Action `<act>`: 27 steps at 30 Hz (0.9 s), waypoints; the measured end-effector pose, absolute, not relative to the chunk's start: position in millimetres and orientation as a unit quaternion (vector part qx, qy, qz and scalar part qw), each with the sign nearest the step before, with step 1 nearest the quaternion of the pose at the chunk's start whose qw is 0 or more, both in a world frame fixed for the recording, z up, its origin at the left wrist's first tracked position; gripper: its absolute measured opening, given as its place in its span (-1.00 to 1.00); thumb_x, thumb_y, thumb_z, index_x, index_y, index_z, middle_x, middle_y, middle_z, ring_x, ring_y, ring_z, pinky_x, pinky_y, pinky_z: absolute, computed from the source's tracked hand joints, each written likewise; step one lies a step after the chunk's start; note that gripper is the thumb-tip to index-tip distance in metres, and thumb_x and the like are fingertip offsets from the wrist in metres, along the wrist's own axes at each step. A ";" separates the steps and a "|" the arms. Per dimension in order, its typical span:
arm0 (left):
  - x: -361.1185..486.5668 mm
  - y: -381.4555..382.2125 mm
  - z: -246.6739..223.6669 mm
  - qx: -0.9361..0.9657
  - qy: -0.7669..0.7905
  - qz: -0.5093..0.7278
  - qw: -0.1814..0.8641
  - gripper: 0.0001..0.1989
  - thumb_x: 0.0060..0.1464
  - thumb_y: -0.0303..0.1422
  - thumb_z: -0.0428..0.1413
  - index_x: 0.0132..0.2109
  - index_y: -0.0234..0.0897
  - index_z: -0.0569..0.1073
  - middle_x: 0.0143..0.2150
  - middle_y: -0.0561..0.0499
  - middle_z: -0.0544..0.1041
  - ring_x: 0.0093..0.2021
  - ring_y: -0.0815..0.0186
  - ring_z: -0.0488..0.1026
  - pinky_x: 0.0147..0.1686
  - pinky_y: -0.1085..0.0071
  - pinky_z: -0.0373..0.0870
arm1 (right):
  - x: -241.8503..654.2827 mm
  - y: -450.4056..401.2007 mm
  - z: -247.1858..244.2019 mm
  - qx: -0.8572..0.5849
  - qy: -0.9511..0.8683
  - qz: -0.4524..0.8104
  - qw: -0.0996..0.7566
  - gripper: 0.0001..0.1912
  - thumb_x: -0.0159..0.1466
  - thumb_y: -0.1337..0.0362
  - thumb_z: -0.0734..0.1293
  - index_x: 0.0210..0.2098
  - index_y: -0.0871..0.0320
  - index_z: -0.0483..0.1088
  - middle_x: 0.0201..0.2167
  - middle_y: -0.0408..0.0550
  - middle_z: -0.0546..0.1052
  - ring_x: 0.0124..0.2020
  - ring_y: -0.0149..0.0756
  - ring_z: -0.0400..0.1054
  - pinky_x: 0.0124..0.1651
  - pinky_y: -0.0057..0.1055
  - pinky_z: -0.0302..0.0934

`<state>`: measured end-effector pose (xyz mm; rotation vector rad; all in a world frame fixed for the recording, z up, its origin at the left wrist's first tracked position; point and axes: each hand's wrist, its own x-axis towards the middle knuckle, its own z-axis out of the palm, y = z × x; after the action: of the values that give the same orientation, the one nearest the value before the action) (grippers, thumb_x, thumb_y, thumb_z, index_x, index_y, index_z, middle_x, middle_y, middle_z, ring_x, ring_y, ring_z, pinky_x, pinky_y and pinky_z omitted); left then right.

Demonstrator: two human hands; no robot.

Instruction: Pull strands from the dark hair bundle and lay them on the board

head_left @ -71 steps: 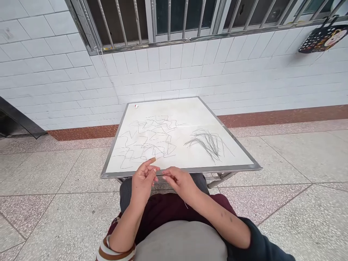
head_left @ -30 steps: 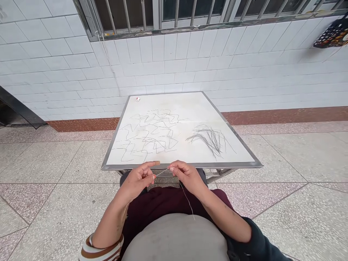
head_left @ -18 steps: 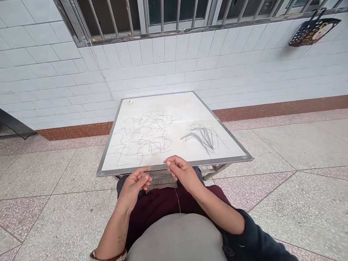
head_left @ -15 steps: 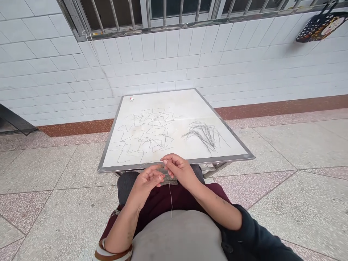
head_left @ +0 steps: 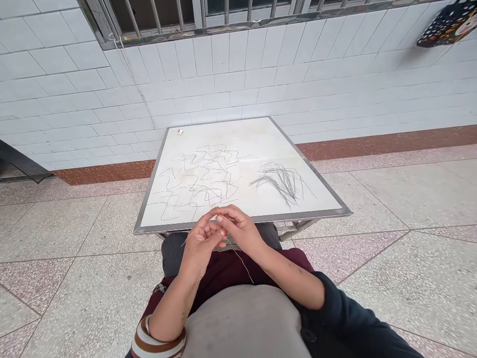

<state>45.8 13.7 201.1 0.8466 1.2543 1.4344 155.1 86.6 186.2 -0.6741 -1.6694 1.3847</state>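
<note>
My left hand [head_left: 204, 239] and my right hand [head_left: 238, 226] meet just past the table's near edge, fingertips touching. Both are closed in a pinch around one thin wire [head_left: 244, 266], pale in the light. One end of it hangs down over my lap, and a short end sticks out past my left hand. The stretch between the fingertips is hidden. On the white table [head_left: 219, 132] in front, bent zigzag wires [head_left: 201, 186] lie loosely spread at the left. A bundle of straighter dark wires [head_left: 281, 184] lies at the right.
A small white and red object [head_left: 180, 132] lies at the table's far left corner. Behind the table stands a white tiled wall [head_left: 231, 84] with a barred window above. A dotted bag [head_left: 443, 27] hangs at the upper right. My knees are under the table's near edge.
My left hand has moved in to meet the right, and its fingers have closed on the wire. The wire's hanging end has swung to the right.
</note>
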 end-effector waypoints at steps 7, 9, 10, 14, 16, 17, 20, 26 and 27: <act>36.3 11.5 199.7 0.320 0.548 0.630 0.447 -0.57 -0.06 -0.30 0.22 0.01 -0.21 0.46 -0.37 0.08 0.37 -0.38 0.41 0.37 -0.34 0.43 0.43 | 173.8 75.3 181.3 -0.298 -0.692 0.576 0.317 -0.81 0.21 0.13 0.27 -0.25 0.10 0.34 -0.42 -0.16 0.41 -0.45 -0.42 0.26 -0.46 -0.51 0.15; 35.0 11.8 198.1 0.314 0.549 0.638 0.439 -0.60 -0.05 -0.30 0.21 -0.02 -0.22 0.47 -0.36 0.07 0.39 -0.38 0.40 0.39 -0.33 0.43 0.42 | 173.7 68.5 178.9 -0.295 -0.695 0.575 0.314 -0.84 0.22 0.16 0.27 -0.28 0.10 0.34 -0.47 -0.18 0.39 -0.52 -0.46 0.22 -0.49 -0.52 0.13; 34.7 11.8 197.1 0.311 0.549 0.642 0.436 -0.62 -0.05 -0.29 0.21 -0.03 -0.23 0.47 -0.36 0.07 0.39 -0.38 0.40 0.39 -0.34 0.44 0.41 | 172.7 65.4 178.0 -0.294 -0.696 0.571 0.321 -0.86 0.22 0.18 0.26 -0.30 0.10 0.35 -0.49 -0.20 0.38 -0.54 -0.47 0.19 -0.49 -0.52 0.12; 34.6 10.1 193.4 0.308 0.547 0.656 0.420 -0.70 -0.01 -0.28 0.18 -0.10 -0.25 0.49 -0.39 0.08 0.41 -0.41 0.42 0.38 -0.37 0.46 0.38 | 168.1 57.9 177.5 -0.307 -0.696 0.557 0.334 -0.91 0.20 0.23 0.27 -0.32 0.10 0.36 -0.52 -0.20 0.36 -0.53 -0.46 0.19 -0.48 -0.53 0.12; 34.4 8.4 192.1 0.306 0.550 0.659 0.413 -0.72 0.00 -0.28 0.17 -0.10 -0.24 0.49 -0.39 0.08 0.42 -0.42 0.43 0.37 -0.37 0.47 0.36 | 167.3 56.8 178.0 -0.318 -0.690 0.565 0.323 -0.90 0.18 0.23 0.29 -0.32 0.10 0.36 -0.50 -0.19 0.37 -0.52 -0.46 0.20 -0.51 -0.54 0.13; 34.2 7.5 191.8 0.305 0.551 0.660 0.409 -0.72 0.01 -0.28 0.17 -0.10 -0.24 0.49 -0.38 0.08 0.42 -0.42 0.43 0.38 -0.36 0.47 0.36 | 167.2 56.5 178.2 -0.320 -0.686 0.572 0.317 -0.90 0.17 0.22 0.30 -0.32 0.10 0.36 -0.51 -0.19 0.37 -0.53 -0.46 0.19 -0.53 -0.54 0.13; 33.9 5.3 191.8 0.308 0.556 0.664 0.394 -0.73 0.04 -0.28 0.15 -0.09 -0.23 0.48 -0.39 0.09 0.41 -0.42 0.44 0.37 -0.35 0.48 0.35 | 167.4 55.2 178.7 -0.317 -0.673 0.591 0.312 -0.88 0.17 0.21 0.30 -0.35 0.12 0.37 -0.53 -0.20 0.35 -0.58 -0.48 0.17 -0.57 -0.55 0.13; 35.4 2.8 191.8 0.327 0.559 0.659 0.382 -0.71 0.06 -0.27 0.13 -0.05 -0.23 0.46 -0.38 0.09 0.40 -0.43 0.43 0.37 -0.35 0.46 0.36 | 166.2 51.2 175.5 -0.315 -0.668 0.584 0.336 -0.92 0.16 0.25 0.31 -0.39 0.13 0.38 -0.51 -0.17 0.39 -0.56 -0.48 0.17 -0.52 -0.53 0.14; 35.8 2.5 191.1 0.328 0.556 0.663 0.380 -0.71 0.07 -0.28 0.13 -0.05 -0.23 0.46 -0.38 0.09 0.40 -0.43 0.43 0.37 -0.35 0.46 0.36 | 166.0 51.0 174.0 -0.315 -0.663 0.589 0.338 -0.92 0.16 0.25 0.31 -0.38 0.13 0.38 -0.50 -0.17 0.40 -0.55 -0.47 0.18 -0.51 -0.53 0.15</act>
<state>35.8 2.5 191.1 0.8362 1.4192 1.6917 166.0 51.0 174.0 -0.8205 -1.7261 1.5350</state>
